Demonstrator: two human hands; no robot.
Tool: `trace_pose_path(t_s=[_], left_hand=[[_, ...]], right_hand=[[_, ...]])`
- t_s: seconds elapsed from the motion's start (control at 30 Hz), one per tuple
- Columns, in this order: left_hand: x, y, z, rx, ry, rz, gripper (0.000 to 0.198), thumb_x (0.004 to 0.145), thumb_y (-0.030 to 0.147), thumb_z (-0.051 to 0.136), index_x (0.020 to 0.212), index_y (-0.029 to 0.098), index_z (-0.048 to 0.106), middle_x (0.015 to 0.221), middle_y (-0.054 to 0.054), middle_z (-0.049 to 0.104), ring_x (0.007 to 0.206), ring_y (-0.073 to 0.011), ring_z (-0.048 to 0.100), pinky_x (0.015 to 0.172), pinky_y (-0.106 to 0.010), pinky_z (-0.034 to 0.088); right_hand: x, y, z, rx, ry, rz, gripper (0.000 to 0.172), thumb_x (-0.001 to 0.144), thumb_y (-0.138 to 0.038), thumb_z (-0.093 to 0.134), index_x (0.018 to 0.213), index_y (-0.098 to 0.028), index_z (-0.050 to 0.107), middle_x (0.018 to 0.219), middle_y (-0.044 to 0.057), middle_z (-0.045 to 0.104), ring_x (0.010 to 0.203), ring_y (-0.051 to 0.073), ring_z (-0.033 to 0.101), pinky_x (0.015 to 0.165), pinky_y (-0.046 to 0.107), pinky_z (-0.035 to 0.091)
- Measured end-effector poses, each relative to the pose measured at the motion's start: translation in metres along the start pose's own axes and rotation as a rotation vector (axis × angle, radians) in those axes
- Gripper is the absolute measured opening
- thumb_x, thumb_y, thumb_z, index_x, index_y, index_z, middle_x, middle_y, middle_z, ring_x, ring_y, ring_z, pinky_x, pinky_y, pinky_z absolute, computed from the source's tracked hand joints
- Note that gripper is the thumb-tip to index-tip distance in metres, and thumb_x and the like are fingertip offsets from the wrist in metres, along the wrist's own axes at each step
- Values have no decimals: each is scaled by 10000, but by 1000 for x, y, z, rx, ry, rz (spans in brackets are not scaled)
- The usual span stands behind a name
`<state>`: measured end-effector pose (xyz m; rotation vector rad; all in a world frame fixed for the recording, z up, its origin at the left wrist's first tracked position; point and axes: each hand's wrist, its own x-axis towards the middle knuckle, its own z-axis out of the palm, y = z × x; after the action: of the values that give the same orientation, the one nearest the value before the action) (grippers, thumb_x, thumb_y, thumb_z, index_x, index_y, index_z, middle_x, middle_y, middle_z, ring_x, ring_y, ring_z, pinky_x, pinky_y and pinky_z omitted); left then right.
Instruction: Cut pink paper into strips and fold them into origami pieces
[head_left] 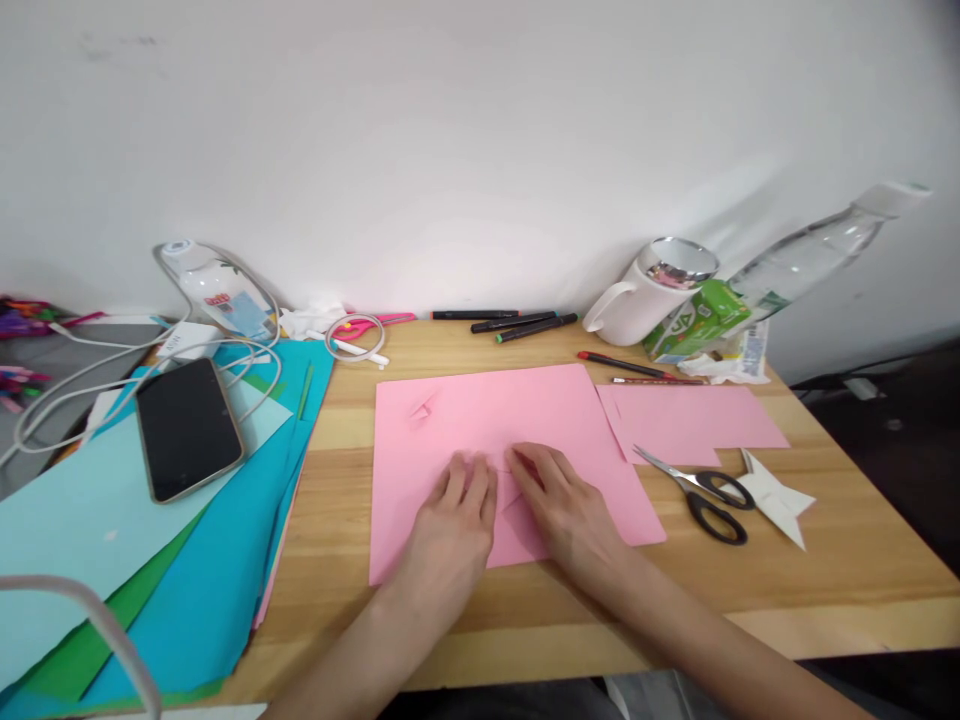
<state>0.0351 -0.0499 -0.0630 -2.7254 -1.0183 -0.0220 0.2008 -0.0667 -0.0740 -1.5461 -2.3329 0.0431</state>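
Observation:
A large pink sheet of paper [420, 480] lies on the wooden table, with a small folded pink paper [424, 408] near its upper left corner. Between my hands is another small pink paper piece [511, 497], largely covered by fingers and hard to tell from the sheet beneath. My left hand [457, 520] presses its closed, bent fingers down on that piece from the left. From the right, my right hand [559, 500] pinches its edge, thumb and fingers together. Black-handled scissors [705, 490] rest to the right, beside a white folded paper shape [776, 497].
On the left, a phone [187, 430] and a white cable lie over blue and green paper [217, 580]. Markers [517, 320], a white mug [637, 300], a green carton [694, 320] and a clear bottle [817, 250] line the wall. Cut pink paper [697, 420] lies right.

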Motion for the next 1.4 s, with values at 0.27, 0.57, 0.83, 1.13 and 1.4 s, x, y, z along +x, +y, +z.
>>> trace_pose_path(t_s=[0.27,0.57,0.83,1.13,1.4], left_hand=[[0,1,1,6,21,-16,442,782,86,432,1209,56,540,1253,-155,548,1139,-323,504,911,-388,473],[1,4,0,37,32,-15,418,787,72,408,1175,50,561,1206,-181,576,1096,-312,542,874,-402,491],[3,0,0,12,15,-5,441,758,28,403,1173,32,552,1231,-199,553,1083,-319,544,850,-403,496],[1,-4,-4,-66,-31,-21,465,778,34,378,1227,48,498,1262,-193,527,1124,-320,500,977,-573,336],[-5,-23,9,-446,92,-91,463,799,28,396,1233,162,489,1169,-72,617,1086,-237,507,1061,-552,194]], right_hand=[[2,-3,-6,-33,-76,-22,426,817,-32,373,1236,-88,428,1110,176,501,1070,273,443,762,352,544],[20,-4,-14,-290,-183,-78,291,778,-28,463,1034,-79,590,937,147,562,851,249,498,577,300,515],[29,19,-13,-136,-90,15,205,801,-52,478,882,-158,633,933,106,604,843,221,529,547,269,453],[49,19,4,362,19,252,76,785,-138,560,732,-170,603,754,22,567,624,127,543,589,244,436],[11,3,0,337,142,-85,146,861,-171,492,948,-172,609,920,92,614,872,194,564,747,326,500]])
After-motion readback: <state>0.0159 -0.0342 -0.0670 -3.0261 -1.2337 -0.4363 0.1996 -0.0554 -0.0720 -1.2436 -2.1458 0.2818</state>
